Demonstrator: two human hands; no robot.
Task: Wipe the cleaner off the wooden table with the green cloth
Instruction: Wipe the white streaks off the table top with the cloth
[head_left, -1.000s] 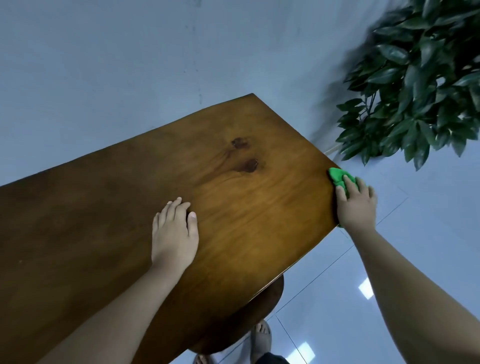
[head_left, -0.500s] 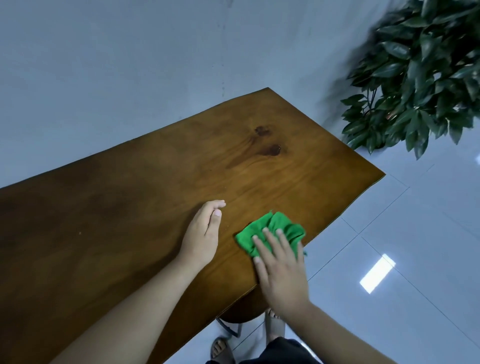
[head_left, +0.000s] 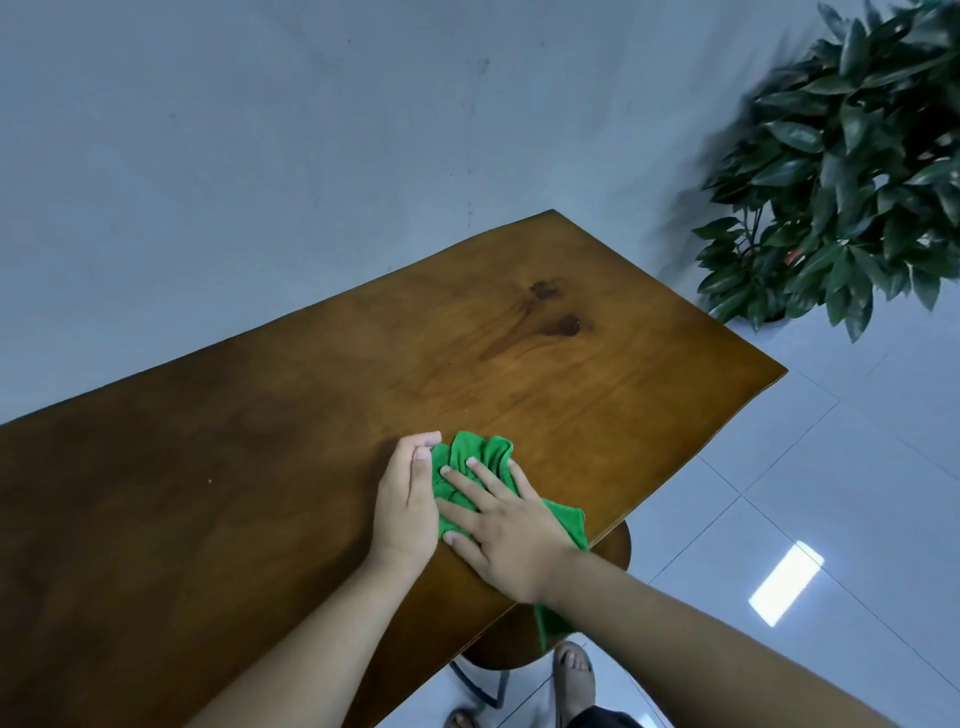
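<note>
The wooden table (head_left: 571, 374) is a brown top with two dark knots, running from lower left to its far right corner. The green cloth (head_left: 480, 454) lies bunched near the table's front edge, with one end hanging over that edge. My right hand (head_left: 506, 530) lies flat on the cloth, fingers spread, pressing it onto the wood. My left hand (head_left: 405, 499) rests on its side against the cloth's left edge, fingers curled at the fabric. No cleaner is visible on the wood.
A leafy potted plant (head_left: 841, 171) stands on the tiled floor past the table's right end. A round wooden stool (head_left: 613, 551) sits under the front edge. Sandalled feet (head_left: 571, 675) show below. A pale wall runs behind the table.
My right hand carried the cloth from the table's right edge leftward along the front edge. My left hand turned on its side and now touches the cloth.
</note>
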